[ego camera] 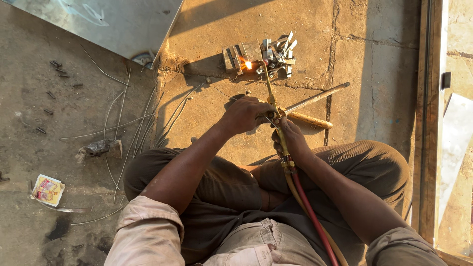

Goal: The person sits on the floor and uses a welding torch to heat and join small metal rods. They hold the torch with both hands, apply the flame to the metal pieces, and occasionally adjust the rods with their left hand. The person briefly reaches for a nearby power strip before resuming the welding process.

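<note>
Warm, low sunlight floods the concrete floor (217, 29) from the upper right, turning its middle golden, while the left part lies in flat grey shade. Long, hard shadows stretch leftward from the pile of metal pieces (278, 54) and from the thin rods (133, 118). The small flame (248, 64) burns to a blown-out orange-white spot. The tilted metal sheet (108, 19) shows a dull sheen — no harsh glare. Focus is sharp throughout; the sleeves at the bottom edge look slightly stretched.
</note>
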